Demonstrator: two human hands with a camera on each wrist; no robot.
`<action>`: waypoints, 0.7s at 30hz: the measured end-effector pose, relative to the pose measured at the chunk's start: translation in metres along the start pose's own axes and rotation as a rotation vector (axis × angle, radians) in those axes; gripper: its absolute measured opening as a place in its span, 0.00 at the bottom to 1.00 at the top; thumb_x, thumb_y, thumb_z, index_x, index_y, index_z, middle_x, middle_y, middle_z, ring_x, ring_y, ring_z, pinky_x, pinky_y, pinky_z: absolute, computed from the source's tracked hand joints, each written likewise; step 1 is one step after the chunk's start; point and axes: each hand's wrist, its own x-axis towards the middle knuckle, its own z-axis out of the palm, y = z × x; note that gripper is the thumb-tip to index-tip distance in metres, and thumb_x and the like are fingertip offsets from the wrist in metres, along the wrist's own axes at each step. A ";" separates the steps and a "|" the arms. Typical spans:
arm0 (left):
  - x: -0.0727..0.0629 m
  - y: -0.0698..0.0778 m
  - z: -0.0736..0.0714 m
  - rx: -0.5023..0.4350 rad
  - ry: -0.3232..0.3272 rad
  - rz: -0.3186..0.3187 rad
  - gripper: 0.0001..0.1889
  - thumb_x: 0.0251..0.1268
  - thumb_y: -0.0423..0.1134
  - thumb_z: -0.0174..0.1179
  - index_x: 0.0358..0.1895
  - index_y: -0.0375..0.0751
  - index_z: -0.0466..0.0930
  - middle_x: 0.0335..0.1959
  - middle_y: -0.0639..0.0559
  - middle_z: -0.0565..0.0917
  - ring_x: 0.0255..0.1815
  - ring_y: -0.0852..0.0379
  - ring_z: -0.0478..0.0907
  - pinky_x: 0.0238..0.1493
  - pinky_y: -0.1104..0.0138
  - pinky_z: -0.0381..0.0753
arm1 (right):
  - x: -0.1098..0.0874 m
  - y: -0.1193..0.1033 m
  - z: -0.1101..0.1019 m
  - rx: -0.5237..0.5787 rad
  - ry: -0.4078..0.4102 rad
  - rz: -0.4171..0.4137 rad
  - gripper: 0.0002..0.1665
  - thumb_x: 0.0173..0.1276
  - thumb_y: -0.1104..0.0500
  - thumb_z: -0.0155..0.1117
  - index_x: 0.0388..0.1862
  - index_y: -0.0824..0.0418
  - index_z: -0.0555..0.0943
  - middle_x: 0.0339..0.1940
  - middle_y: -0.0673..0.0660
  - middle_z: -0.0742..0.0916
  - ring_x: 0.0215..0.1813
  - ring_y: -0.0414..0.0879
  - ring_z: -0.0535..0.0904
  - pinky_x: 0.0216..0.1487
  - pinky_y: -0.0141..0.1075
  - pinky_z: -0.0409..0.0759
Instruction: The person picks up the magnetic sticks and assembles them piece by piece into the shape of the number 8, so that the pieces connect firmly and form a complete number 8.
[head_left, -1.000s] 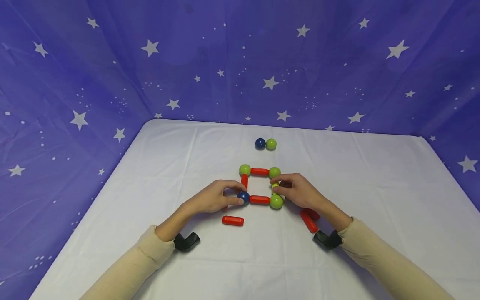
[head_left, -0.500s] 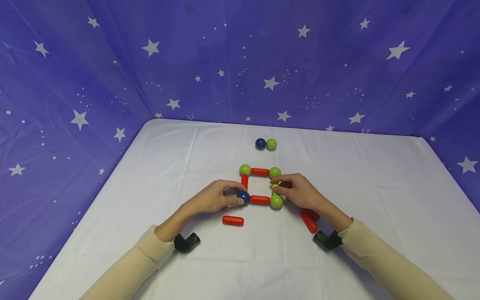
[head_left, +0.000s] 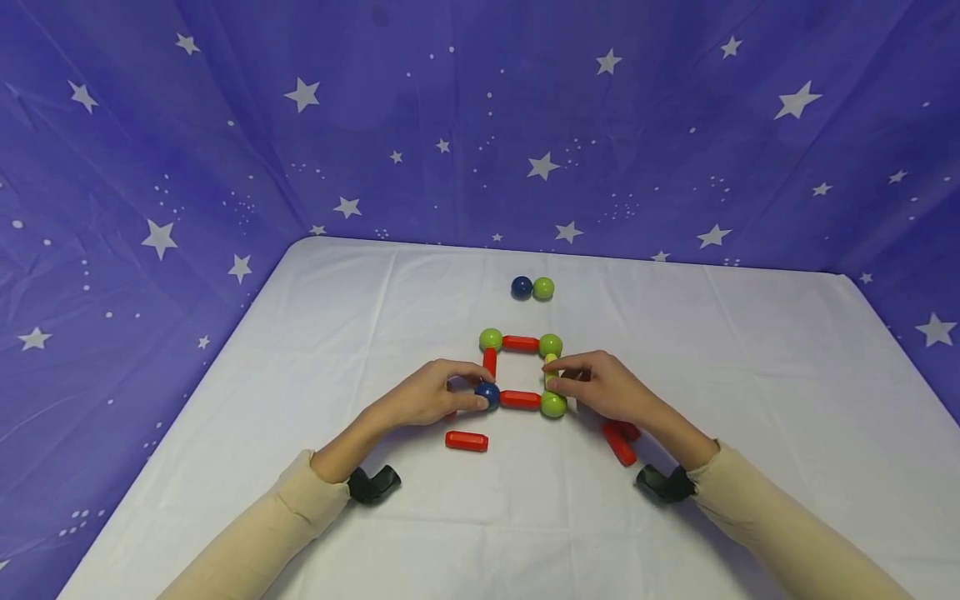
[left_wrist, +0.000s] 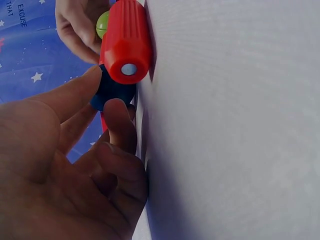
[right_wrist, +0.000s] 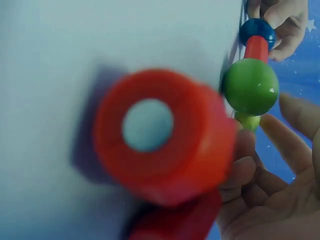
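Note:
In the head view, red rods and one yellow rod (head_left: 551, 364) join balls into a square frame on the table. My left hand (head_left: 435, 392) pinches the blue ball (head_left: 488, 395) at its near left corner between thumb and finger, also seen in the left wrist view. Green balls form the other corners, the near right one (head_left: 553, 405) beside my right hand (head_left: 607, 385). That hand's fingertips are at the yellow rod's side, spread and relaxed. A red rod (head_left: 521, 400) links the blue ball to the near green ball.
A spare blue ball (head_left: 522, 287) and green ball (head_left: 543, 288) sit together beyond the frame. One loose red rod (head_left: 467, 442) lies in front; another is mostly hidden by my left hand. Two red rods (head_left: 618, 443) lie by my right wrist. A starry cloth (head_left: 450, 125) hangs behind.
My right hand has drawn slightly to the right, its fingers loosening from the yellow rod, which shows more. My left hand and the frame have stayed put.

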 end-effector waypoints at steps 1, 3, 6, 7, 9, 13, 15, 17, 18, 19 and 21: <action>0.000 0.000 0.000 -0.001 0.000 0.000 0.15 0.66 0.41 0.66 0.54 0.47 0.83 0.50 0.53 0.81 0.47 0.54 0.75 0.49 0.61 0.75 | -0.003 -0.001 0.000 -0.005 -0.009 -0.007 0.20 0.68 0.54 0.67 0.56 0.61 0.84 0.34 0.50 0.84 0.33 0.47 0.76 0.32 0.37 0.76; 0.000 0.000 0.000 -0.002 -0.001 -0.003 0.15 0.66 0.41 0.66 0.55 0.47 0.83 0.50 0.53 0.81 0.46 0.54 0.75 0.47 0.61 0.76 | -0.008 -0.003 0.000 -0.022 -0.024 -0.022 0.21 0.66 0.53 0.69 0.56 0.60 0.84 0.35 0.49 0.84 0.33 0.47 0.76 0.32 0.36 0.76; 0.000 0.000 -0.001 -0.005 -0.001 -0.008 0.15 0.66 0.41 0.66 0.54 0.47 0.83 0.49 0.52 0.81 0.42 0.55 0.76 0.43 0.62 0.76 | -0.017 -0.007 0.003 -0.057 -0.027 -0.044 0.23 0.63 0.53 0.73 0.56 0.58 0.84 0.38 0.47 0.84 0.33 0.46 0.76 0.33 0.36 0.76; -0.001 0.001 -0.001 -0.010 -0.001 -0.009 0.15 0.66 0.41 0.66 0.54 0.47 0.83 0.49 0.52 0.81 0.39 0.55 0.76 0.41 0.62 0.77 | -0.019 -0.008 0.004 -0.067 -0.024 -0.051 0.24 0.62 0.54 0.74 0.56 0.58 0.84 0.39 0.47 0.84 0.33 0.45 0.75 0.33 0.35 0.75; -0.001 0.001 -0.001 -0.013 0.001 -0.010 0.15 0.65 0.41 0.66 0.54 0.47 0.83 0.49 0.51 0.81 0.35 0.55 0.77 0.38 0.63 0.77 | -0.022 -0.010 0.006 -0.079 -0.013 -0.058 0.24 0.60 0.57 0.75 0.56 0.58 0.84 0.40 0.47 0.83 0.33 0.45 0.75 0.32 0.35 0.75; -0.001 0.000 -0.001 -0.016 0.000 -0.008 0.15 0.65 0.41 0.66 0.54 0.46 0.82 0.49 0.51 0.81 0.33 0.56 0.77 0.37 0.63 0.77 | -0.025 -0.012 0.009 -0.092 0.018 -0.051 0.23 0.59 0.62 0.75 0.55 0.59 0.85 0.41 0.48 0.84 0.32 0.45 0.74 0.31 0.34 0.74; 0.000 0.000 -0.001 -0.013 0.000 -0.004 0.15 0.65 0.41 0.66 0.55 0.46 0.83 0.49 0.51 0.81 0.38 0.56 0.77 0.39 0.63 0.76 | -0.025 -0.012 0.010 -0.100 0.033 -0.040 0.22 0.59 0.63 0.74 0.54 0.58 0.85 0.41 0.48 0.84 0.33 0.45 0.73 0.32 0.34 0.74; 0.000 0.000 -0.001 -0.015 -0.001 -0.001 0.16 0.65 0.41 0.66 0.55 0.46 0.82 0.49 0.51 0.81 0.40 0.55 0.76 0.40 0.63 0.76 | -0.025 -0.011 0.012 -0.105 0.046 -0.031 0.22 0.59 0.63 0.74 0.54 0.58 0.85 0.41 0.48 0.84 0.33 0.45 0.73 0.32 0.35 0.73; 0.000 0.000 -0.001 -0.018 -0.003 -0.001 0.16 0.65 0.41 0.66 0.55 0.46 0.82 0.49 0.51 0.81 0.40 0.55 0.76 0.39 0.63 0.77 | -0.025 -0.011 0.012 -0.108 0.050 -0.028 0.21 0.59 0.63 0.74 0.54 0.58 0.85 0.41 0.48 0.84 0.33 0.45 0.73 0.32 0.35 0.73; 0.000 0.000 0.000 -0.020 -0.003 -0.001 0.16 0.66 0.41 0.66 0.55 0.46 0.82 0.50 0.51 0.81 0.39 0.55 0.77 0.39 0.63 0.77 | -0.025 -0.010 0.012 -0.109 0.054 -0.027 0.21 0.60 0.64 0.74 0.54 0.58 0.85 0.41 0.48 0.84 0.33 0.45 0.73 0.32 0.35 0.73; 0.000 0.000 0.000 -0.021 -0.003 -0.002 0.16 0.66 0.41 0.66 0.55 0.46 0.82 0.50 0.51 0.81 0.38 0.54 0.77 0.38 0.63 0.77 | -0.025 -0.009 0.013 -0.107 0.058 -0.028 0.21 0.60 0.64 0.74 0.53 0.58 0.85 0.40 0.48 0.84 0.33 0.45 0.73 0.32 0.34 0.73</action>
